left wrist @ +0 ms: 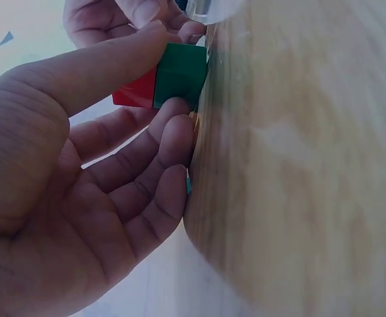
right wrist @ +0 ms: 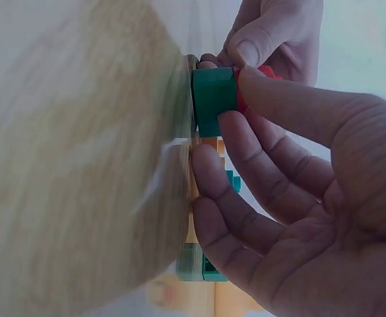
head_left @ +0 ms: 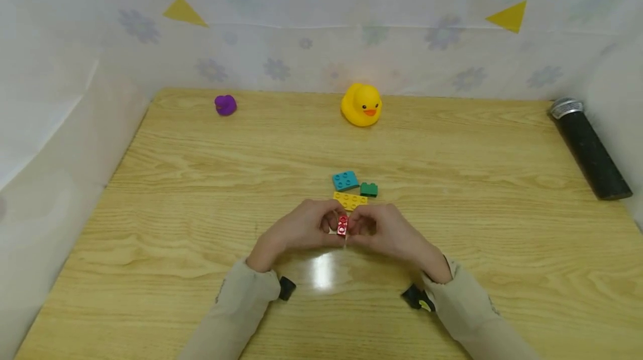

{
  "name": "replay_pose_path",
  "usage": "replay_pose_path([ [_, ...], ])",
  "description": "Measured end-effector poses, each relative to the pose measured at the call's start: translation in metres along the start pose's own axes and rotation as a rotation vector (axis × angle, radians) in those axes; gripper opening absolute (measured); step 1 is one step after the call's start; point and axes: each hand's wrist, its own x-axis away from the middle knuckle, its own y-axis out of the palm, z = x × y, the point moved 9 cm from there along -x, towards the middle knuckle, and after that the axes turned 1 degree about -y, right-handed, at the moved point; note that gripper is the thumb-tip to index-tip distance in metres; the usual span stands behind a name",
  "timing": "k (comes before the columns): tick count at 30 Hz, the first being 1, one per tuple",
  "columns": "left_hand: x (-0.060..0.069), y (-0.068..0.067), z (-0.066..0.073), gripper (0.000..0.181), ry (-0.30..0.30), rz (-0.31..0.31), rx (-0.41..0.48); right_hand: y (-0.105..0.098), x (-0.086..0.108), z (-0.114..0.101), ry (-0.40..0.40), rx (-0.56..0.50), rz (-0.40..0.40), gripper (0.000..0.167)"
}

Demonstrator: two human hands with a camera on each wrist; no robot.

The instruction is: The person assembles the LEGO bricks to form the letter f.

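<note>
In the head view, my left hand and right hand meet over a red toy brick with two studs facing up. Directly under it is a green brick, low against the tabletop. From its side, my left hand pinches the red brick between thumb and fingers. Opposite, my right hand also pinches the red brick, fingertips reaching the green brick. Just beyond the hands lie a yellow brick, a blue brick and another green brick.
At the table's back edge stand a yellow rubber duck and a small purple duck. A black microphone lies along the right side. White patterned cloth hangs behind the wooden table.
</note>
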Motion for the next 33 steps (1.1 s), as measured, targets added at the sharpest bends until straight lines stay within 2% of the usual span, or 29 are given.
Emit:
replay_pose_path([
  [7, 0.002, -0.004, -0.003, 0.031, -0.030, -0.004, -0.011, -0.008, -0.003, 0.002, 0.039, 0.052, 0.026, 0.017],
  [10, 0.002, -0.005, -0.003, 0.031, -0.034, -0.008, -0.024, -0.018, -0.007, 0.002, 0.056, 0.079, 0.082, 0.017],
  [13, 0.001, -0.005, -0.002, 0.030, -0.029, -0.009, -0.023, -0.028, -0.012, -0.001, 0.036, 0.091, 0.154, 0.018],
  [18, 0.001, -0.005, -0.002, 0.030, -0.023, -0.016, -0.013, -0.032, -0.018, 0.001, 0.033, 0.111, 0.219, 0.026],
  [33, 0.002, -0.003, -0.003, 0.029, -0.049, -0.024, 0.000, -0.033, -0.014, 0.014, 0.072, 0.135, 0.221, 0.030],
])
